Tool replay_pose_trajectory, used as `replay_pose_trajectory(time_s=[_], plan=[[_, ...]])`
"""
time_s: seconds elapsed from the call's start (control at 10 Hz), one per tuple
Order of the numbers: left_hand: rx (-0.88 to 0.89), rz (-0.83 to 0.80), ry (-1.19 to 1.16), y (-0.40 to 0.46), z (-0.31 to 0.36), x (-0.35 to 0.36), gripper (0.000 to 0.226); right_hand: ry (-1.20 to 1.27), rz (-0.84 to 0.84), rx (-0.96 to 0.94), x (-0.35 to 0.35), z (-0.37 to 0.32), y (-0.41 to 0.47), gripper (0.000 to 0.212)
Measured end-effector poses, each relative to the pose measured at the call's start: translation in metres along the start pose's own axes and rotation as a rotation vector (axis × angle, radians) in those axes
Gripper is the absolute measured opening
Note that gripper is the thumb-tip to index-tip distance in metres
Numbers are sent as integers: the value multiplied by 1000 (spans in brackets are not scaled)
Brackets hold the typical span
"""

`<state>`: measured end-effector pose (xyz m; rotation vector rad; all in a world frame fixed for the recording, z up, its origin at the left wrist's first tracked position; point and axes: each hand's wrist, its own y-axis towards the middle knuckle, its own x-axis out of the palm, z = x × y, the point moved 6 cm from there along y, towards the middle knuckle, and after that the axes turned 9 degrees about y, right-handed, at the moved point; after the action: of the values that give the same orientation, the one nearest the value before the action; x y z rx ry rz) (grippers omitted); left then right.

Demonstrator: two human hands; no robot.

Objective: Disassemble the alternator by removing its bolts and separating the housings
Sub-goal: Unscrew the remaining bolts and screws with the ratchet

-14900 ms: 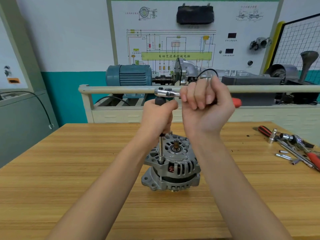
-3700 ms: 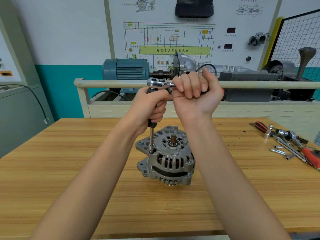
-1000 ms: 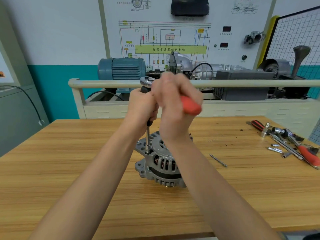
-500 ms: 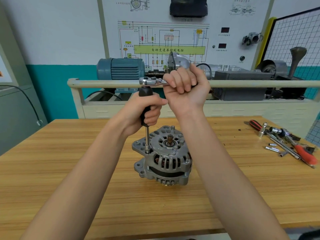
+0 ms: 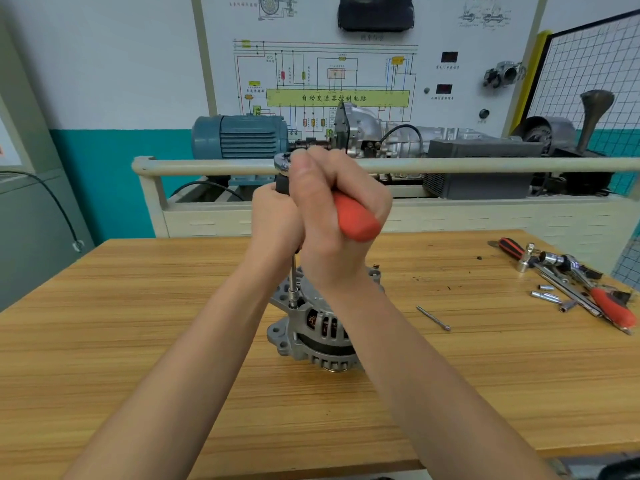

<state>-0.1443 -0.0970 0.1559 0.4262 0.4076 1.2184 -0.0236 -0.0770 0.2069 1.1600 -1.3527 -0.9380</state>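
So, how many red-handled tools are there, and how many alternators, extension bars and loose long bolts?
Red-handled tools: 3 (held ratchet, screwdriver, tool in the pile)
Alternator: 1
Extension bar: 1
Loose long bolt: 1
Total: 6

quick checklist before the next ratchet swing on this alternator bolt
1. Socket seated on the bolt: cannot tell, too small.
2. Extension upright: ok.
3. Left hand holds the extension's black grip: ok.
4. Right hand grips the ratchet handle: ok.
5. Alternator braced: not ok, it stands free on the table.
6. Removed bolt lies apart from the alternator: ok.
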Motion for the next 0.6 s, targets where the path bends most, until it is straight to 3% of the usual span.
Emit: replay_pose_trajectory(time_s=[0.1, 0.2, 0.4, 0.5, 0.6], plan=[[-15, -93, 77, 0, 1, -4, 20, 199, 213, 115, -15, 18, 1, 31], [-57, -251, -57, -3, 10, -10, 23, 432, 314, 260, -37, 32, 13, 47], [-73, -422, -169, 0, 18, 0, 33, 1006, 641, 614, -69, 68, 16, 45], [-133, -450, -218, -1, 15, 8, 38, 992, 669, 581, -73, 68, 15, 47], [-146, -316, -176, 1, 11, 4, 40, 819, 530, 489, -67, 56, 14, 57]])
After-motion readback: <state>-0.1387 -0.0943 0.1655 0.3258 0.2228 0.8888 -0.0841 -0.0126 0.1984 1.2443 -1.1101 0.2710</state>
